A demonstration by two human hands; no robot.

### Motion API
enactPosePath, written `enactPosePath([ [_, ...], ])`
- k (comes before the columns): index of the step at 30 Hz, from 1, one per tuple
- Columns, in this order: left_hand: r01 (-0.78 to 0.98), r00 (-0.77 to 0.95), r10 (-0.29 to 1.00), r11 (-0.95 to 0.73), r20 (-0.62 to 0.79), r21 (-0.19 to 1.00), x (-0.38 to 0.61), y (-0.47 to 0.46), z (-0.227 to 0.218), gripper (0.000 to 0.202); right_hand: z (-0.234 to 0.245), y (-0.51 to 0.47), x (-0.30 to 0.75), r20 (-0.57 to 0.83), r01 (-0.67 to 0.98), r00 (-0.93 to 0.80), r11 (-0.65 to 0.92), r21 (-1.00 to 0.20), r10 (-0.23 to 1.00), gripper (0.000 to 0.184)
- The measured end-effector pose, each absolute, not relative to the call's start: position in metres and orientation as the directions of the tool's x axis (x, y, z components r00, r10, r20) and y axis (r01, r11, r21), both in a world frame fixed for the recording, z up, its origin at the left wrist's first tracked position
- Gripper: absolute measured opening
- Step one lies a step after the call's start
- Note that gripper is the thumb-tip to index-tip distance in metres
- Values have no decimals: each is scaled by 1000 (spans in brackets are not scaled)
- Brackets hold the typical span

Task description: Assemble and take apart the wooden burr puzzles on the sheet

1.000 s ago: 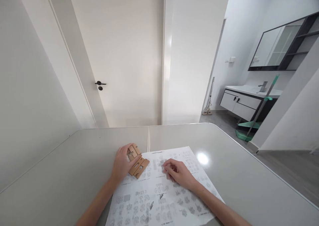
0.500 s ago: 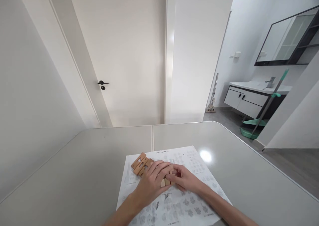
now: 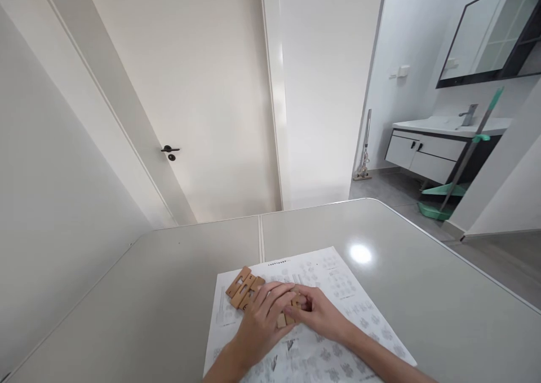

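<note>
Notched wooden puzzle pieces (image 3: 242,288) lie side by side in a slanted row on a printed sheet of paper (image 3: 222,338). My left hand (image 3: 262,321) curves over the right end of the row, its fingers wrapped across more wooden pieces. Pale block ends (image 3: 282,320) peek out below its fingers. From the right, my right hand (image 3: 319,314) meets it, thumb and fingers closed on a wooden piece (image 3: 296,303) at the cluster's right edge. Most of what lies between the two hands is hidden by the fingers.
Under the sheet is a light grey table (image 3: 169,310) with a seam down its middle. Behind it stands a white door (image 3: 203,90) with a black handle. A mop (image 3: 366,146), a green dustpan (image 3: 434,210) and a sink cabinet (image 3: 426,152) are at the right.
The view has tilted and shifted slightly, so the table, sheet and hands sit a little lower and further right. Both hands keep nearly the same hold on the wooden pieces.
</note>
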State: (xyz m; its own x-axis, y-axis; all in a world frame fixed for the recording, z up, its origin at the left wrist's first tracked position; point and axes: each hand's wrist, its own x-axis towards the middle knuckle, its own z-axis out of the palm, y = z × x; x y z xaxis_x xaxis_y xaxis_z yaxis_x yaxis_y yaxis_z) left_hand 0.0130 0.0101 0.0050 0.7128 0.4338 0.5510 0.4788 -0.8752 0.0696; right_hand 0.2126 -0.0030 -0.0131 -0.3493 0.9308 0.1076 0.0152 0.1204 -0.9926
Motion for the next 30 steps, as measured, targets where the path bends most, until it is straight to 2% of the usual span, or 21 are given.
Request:
enactPosePath([
  [8,487,652,468,-861,597,144,10,10,2,62,-19,-3,210,109,1,-315,115,-993,943,34],
  [13,527,564,586,-798,581,293,5,9,-2,76,-17,-1,213,143,68,-173,156,-985,975,36],
  [16,530,554,644,-762,529,372,5,9,-3,83,-16,3,220,155,216,-93,172,-961,983,38],
  [21,505,630,678,-728,378,464,7,10,-6,86,-20,12,229,190,472,28,155,-868,981,46],
  [26,503,652,713,-662,258,556,7,11,-6,83,-22,15,233,228,676,-1,169,-718,974,42],
  [30,512,649,728,-634,223,580,7,13,-5,81,-19,14,236,240,754,-62,203,-625,969,39],
])
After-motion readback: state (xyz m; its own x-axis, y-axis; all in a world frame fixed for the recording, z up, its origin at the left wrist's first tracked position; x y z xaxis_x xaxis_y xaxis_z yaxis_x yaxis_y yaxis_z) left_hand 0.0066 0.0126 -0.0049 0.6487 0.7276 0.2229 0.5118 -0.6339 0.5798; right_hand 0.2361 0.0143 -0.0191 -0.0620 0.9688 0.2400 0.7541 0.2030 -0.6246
